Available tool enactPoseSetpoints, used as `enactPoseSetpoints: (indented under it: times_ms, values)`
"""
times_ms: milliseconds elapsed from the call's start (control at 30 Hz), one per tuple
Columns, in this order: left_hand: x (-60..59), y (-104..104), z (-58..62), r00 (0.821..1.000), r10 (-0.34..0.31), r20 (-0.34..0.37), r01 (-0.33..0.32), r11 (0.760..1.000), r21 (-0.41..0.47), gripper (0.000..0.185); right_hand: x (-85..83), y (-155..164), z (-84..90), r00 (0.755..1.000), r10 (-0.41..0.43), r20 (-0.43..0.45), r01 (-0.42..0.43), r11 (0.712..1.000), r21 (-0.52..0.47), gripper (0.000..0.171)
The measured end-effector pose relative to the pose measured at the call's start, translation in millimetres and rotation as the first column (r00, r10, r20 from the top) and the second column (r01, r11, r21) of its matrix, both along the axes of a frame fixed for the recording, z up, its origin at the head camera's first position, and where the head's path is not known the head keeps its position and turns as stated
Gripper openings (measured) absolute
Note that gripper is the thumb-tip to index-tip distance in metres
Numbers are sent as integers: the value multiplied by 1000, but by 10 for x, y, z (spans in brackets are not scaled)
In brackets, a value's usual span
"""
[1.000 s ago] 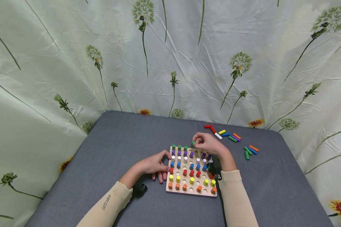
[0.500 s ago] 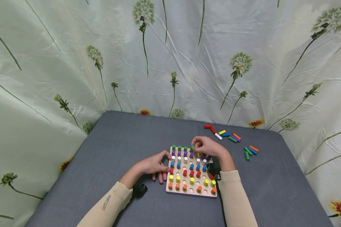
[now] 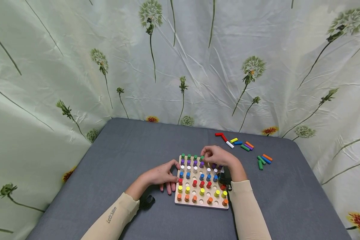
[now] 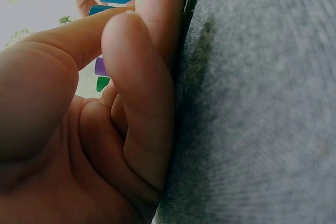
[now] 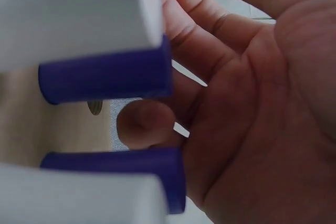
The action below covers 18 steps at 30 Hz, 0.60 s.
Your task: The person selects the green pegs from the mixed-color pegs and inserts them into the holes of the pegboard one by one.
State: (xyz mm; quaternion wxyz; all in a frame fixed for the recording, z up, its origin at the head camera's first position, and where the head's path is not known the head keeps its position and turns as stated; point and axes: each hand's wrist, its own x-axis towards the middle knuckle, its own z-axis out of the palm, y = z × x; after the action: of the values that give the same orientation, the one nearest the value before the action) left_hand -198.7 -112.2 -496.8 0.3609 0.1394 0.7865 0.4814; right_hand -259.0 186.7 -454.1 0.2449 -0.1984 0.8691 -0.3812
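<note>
Right hand [image 3: 217,156]: while its thumb and fingers pinch a green peg [image 3: 202,158], the palm lies just to the peg's right
Green peg: in the far row of the board [image 3: 198,195], fourth from the left, long axis about upright; how deep it sits cannot be told
Left hand [image 3: 160,173]: fingers loosely bent, touching the board's left edge, farther from the green peg than the right hand
Loose pegs [image 3: 260,165]: lying on the table [image 3: 144,143], rightward of the board

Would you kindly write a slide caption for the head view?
Left hand touching a pegboard, right hand pinching a green peg, loose pegs lying nearby.
</note>
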Motion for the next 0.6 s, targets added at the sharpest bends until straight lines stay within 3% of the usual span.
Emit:
enactPoseSetpoints:
  times_ms: [433,600]
  values:
    - [-1,-3,-22,1000,-2,-1,2,1000,0,36,2,1,8,1000,-20,-15,20,999,41,18]
    - [6,-5,-10,1000,-1,-3,1,1000,7,37,35,81,82,996,-64,-65,65,998,9,22]
